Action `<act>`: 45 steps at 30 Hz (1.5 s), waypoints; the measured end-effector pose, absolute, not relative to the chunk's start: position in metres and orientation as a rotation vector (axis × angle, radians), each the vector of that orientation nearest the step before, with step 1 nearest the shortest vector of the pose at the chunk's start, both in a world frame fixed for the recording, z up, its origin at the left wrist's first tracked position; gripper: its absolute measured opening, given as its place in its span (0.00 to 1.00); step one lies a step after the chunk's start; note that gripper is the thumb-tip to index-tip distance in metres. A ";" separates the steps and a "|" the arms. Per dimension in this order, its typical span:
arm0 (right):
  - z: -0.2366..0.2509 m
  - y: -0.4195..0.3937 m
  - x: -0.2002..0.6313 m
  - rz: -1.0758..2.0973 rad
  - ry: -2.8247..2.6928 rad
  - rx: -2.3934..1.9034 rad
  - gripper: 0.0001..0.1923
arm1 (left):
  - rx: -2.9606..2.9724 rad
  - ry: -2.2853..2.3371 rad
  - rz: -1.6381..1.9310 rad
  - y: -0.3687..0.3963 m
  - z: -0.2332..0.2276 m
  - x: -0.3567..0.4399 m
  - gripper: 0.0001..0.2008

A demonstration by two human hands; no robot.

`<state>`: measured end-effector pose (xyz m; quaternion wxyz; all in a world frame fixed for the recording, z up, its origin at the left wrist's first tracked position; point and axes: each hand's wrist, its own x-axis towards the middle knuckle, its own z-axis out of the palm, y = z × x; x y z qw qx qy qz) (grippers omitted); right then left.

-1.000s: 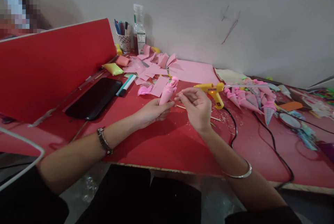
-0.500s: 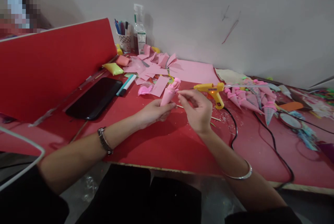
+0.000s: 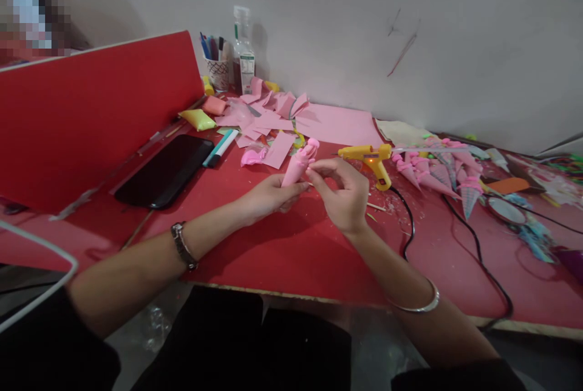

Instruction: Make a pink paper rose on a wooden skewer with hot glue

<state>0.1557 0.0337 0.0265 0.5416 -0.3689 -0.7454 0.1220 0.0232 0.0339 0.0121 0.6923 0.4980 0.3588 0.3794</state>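
Note:
My left hand (image 3: 272, 197) is wrapped round a pink paper cone (image 3: 295, 170), held tilted with its wide end up. Soft pink clay (image 3: 311, 149) swirls over the top of the cone. My right hand (image 3: 341, 187) pinches thumb and forefinger together at the clay's right edge; whether a bit of clay sits between the fingertips is too small to make out. Just beyond my right hand lies a yellow glue gun (image 3: 376, 163) with a small orange light on. A lump of pink clay (image 3: 254, 157) rests on the table behind the cone.
Several finished-looking pink cones (image 3: 437, 166) are heaped at the right. Pink paper scraps (image 3: 264, 115) cover the back. A phone (image 3: 166, 171) and markers (image 3: 221, 148) lie left. A glass bottle (image 3: 245, 54) stands by a pen cup (image 3: 217, 72). A black cord (image 3: 478, 245) crosses the table's right side.
The cone has tipped slightly further to the right in my left hand. My right fingertips have shifted a little down and left along the clay's edge.

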 end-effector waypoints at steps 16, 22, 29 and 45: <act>0.025 0.034 0.155 0.247 -1.820 -0.841 0.05 | 1.248 0.785 0.827 0.035 0.009 0.022 0.12; 0.024 0.036 0.156 0.275 -1.808 -0.834 0.04 | 1.337 0.823 0.842 0.033 0.012 0.021 0.10; 0.024 0.035 0.155 0.329 -1.781 -0.805 0.07 | 1.356 0.820 0.835 0.034 0.013 0.022 0.09; 0.024 0.035 0.156 0.378 -1.759 -0.785 0.07 | 1.401 0.831 0.839 0.032 0.016 0.021 0.11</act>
